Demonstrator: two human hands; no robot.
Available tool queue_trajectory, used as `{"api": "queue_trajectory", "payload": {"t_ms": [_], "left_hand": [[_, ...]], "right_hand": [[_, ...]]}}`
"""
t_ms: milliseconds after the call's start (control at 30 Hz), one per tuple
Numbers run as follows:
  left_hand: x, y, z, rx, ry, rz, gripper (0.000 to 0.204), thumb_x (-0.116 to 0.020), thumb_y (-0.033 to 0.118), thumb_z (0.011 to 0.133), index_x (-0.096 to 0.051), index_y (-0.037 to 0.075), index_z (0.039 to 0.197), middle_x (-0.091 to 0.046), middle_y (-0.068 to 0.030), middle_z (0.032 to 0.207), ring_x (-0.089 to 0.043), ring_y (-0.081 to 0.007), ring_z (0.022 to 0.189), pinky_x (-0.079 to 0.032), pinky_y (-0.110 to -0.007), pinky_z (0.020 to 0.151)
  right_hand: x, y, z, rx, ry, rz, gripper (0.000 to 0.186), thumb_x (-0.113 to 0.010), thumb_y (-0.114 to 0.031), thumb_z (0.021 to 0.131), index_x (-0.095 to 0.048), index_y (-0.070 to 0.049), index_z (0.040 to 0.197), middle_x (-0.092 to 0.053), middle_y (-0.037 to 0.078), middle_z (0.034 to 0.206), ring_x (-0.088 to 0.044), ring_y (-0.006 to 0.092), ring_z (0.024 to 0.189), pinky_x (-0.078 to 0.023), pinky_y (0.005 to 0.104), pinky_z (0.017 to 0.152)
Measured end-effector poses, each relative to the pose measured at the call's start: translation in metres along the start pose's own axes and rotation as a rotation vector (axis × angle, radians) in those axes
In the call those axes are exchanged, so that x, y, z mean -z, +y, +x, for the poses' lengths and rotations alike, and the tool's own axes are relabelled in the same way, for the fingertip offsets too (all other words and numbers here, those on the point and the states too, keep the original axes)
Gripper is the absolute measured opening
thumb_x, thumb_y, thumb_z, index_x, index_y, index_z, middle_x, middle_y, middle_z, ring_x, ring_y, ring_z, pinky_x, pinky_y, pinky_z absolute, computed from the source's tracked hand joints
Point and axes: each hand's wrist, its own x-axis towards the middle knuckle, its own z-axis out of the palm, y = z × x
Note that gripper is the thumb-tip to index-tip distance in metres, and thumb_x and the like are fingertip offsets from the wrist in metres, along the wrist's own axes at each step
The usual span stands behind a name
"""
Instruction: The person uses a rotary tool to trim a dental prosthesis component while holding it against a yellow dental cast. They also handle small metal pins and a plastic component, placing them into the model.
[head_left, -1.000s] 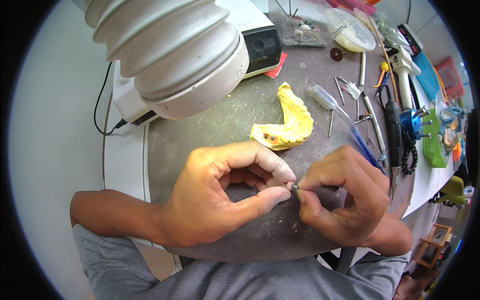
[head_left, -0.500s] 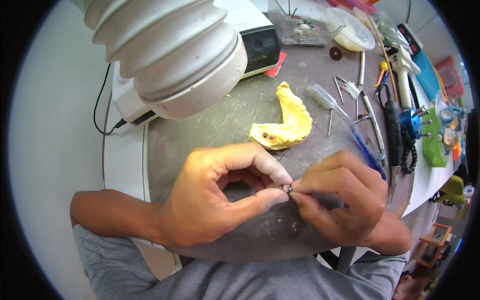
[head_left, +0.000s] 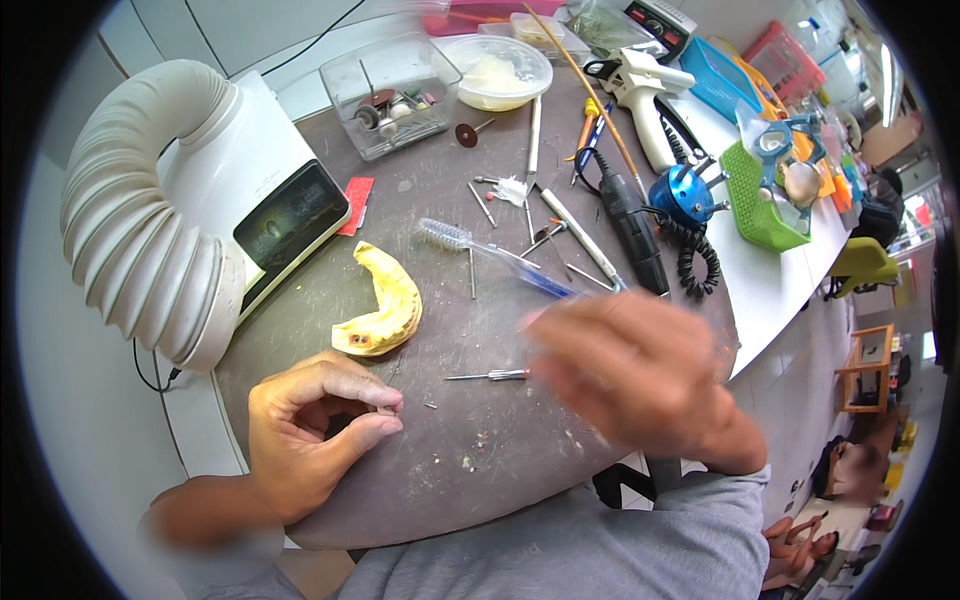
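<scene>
We are working over a grey tabletop (head_left: 400, 490). Our right hand (head_left: 625, 370), at four o'clock, is showing too blurred for us to tell whether it is gripping anything. Our left hand (head_left: 290, 430), at eight o'clock, is holding a thumb-and-finger pinch. A yellow dental cast (head_left: 400, 305) is lying untouched at ten o'clock, its seven-o'clock end showing dark spots (head_left: 357, 341). A slim screwdriver (head_left: 505, 375) is pointing toward nine o'clock beside the right hand. A tiny piece (head_left: 388, 411), mostly hidden, is sitting in the left pinch, apart from the cast, so we are judging the work unfinished; no completed step is showing.
</scene>
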Motion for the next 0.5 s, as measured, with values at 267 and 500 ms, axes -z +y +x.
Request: {"api": "queue_trajectory", "payload": {"t_ms": [267, 500], "left_hand": [[-0.002, -0.002, 0.001, -0.048, 0.001, 0.149, 0.018, -0.08, -0.009, 0.079, -0.069, -0.003, 0.091, -0.07, -0.0133, 0.089, -0.07, -0.0169, 0.081, -0.059, -0.027, 0.073], [-0.009, -0.001, 0.003, -0.052, 0.006, 0.242, 0.018, -0.08, -0.009, 0.079, -0.07, -0.003, 0.092, -0.07, -0.0137, 0.091, -0.07, -0.0165, 0.081, -0.058, -0.027, 0.074]], "right_hand": [[0.027, 0.043, -0.016, -0.584, -0.085, -0.217, 0.043, -0.081, -0.014, 0.082, -0.064, -0.004, 0.12, -0.068, 0.013, 0.099, -0.069, 0.0274, 0.077, -0.055, 0.038, 0.069], [0.035, 0.057, -0.019, -0.477, -0.176, -0.21, 0.039, -0.079, -0.015, 0.084, -0.063, -0.003, 0.117, -0.066, 0.012, 0.095, -0.069, 0.03, 0.082, -0.054, 0.0394, 0.07]]}}
